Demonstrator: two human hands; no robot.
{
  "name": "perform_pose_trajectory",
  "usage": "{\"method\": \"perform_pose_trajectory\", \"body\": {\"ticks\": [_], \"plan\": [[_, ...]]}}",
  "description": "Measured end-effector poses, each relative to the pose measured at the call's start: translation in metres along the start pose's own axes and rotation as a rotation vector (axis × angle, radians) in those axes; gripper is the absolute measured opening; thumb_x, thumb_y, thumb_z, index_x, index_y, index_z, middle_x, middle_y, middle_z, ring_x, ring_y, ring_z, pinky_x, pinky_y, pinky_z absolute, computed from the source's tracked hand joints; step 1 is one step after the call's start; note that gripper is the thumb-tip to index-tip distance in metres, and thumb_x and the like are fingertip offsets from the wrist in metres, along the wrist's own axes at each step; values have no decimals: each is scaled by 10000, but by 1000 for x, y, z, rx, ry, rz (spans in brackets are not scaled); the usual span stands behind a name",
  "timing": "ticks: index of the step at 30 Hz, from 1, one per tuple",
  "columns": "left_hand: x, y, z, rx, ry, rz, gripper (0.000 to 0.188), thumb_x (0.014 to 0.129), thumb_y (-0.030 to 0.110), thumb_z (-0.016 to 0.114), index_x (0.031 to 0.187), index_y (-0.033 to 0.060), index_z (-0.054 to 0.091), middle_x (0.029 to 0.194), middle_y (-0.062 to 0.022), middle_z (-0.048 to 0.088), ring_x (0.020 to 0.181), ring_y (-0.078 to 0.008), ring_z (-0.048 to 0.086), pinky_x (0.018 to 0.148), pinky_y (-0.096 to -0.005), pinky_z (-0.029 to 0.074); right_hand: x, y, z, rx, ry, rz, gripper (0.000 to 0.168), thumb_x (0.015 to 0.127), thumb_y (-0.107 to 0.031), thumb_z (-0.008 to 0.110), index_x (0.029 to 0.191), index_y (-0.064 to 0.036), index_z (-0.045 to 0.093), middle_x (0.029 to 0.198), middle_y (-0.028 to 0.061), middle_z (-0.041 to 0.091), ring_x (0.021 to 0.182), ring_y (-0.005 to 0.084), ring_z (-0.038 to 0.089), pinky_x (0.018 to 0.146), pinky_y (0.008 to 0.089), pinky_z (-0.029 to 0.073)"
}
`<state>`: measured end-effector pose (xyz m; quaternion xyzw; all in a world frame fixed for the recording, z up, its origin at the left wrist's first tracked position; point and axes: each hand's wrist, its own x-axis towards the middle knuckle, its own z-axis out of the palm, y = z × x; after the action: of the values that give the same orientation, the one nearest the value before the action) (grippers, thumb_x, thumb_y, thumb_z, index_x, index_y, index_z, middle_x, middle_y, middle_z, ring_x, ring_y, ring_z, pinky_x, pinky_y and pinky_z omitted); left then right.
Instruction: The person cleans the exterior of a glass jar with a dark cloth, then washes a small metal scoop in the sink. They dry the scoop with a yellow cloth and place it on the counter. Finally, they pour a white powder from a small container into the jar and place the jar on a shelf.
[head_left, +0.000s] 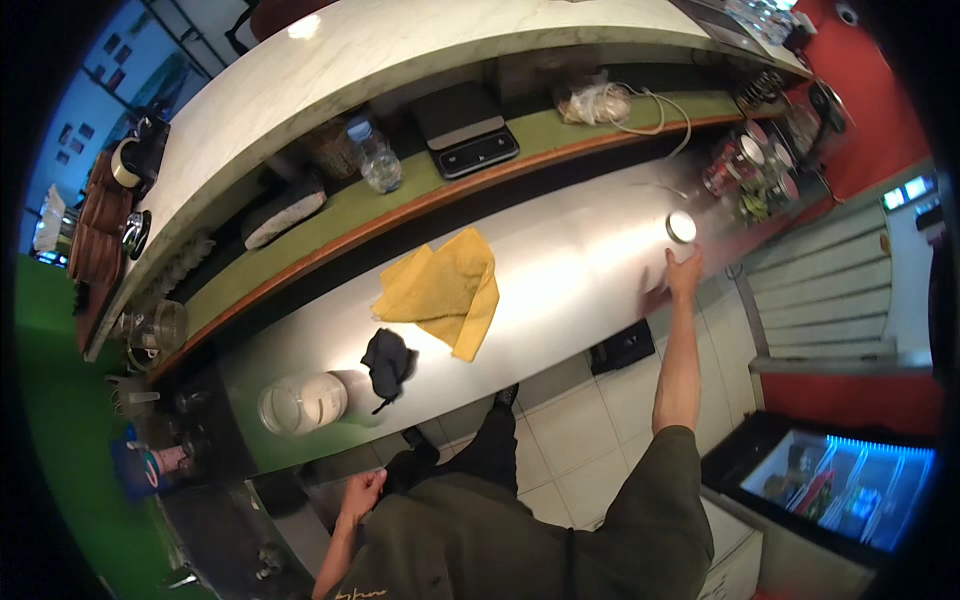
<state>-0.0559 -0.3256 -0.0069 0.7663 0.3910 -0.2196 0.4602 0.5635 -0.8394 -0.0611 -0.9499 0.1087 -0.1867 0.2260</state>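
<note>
My right hand (684, 271) reaches out over the right part of the steel counter (577, 300), thumb and fingers apart. Just beyond its fingertips sits a round, white-topped lid or low container (681, 226); whether they touch is unclear. Close to my body, my left hand (365, 491) is curled into a loose fist, with no object visible in it. A rumpled yellow cloth (439, 292) lies mid-counter. Beside it is a bunched black cloth item (388, 364). Towards the left end is a clear jar (304, 403) with white contents.
A shelf behind the counter holds a black kitchen scale (465, 135), a plastic bottle (377, 159) and a plastic bag (598, 105) near a white cable. Several jars (750, 169) stand at the right end. A lit display fridge (832, 480) is at lower right.
</note>
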Motion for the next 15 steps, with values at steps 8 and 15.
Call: {"method": "perform_pose_trajectory", "body": {"ticks": [8,15], "plan": [[-20,85,19,-32,-23,-36,560,1006,482,556,678,30,598,574,-53,583,557,-141,570,566,-333,457,116,45,90,-405,-244,-93,775,905,-647,574,1351,-14,592,1360,228,565,1234,395,554,1056,518,414],[-15,83,30,-309,-19,104,464,1030,394,551,757,20,588,683,-51,652,648,-122,628,623,-315,486,2,-34,61,-373,-269,-249,756,876,-595,639,1382,-49,512,1362,213,559,1270,412,516,1058,499,402]]}}
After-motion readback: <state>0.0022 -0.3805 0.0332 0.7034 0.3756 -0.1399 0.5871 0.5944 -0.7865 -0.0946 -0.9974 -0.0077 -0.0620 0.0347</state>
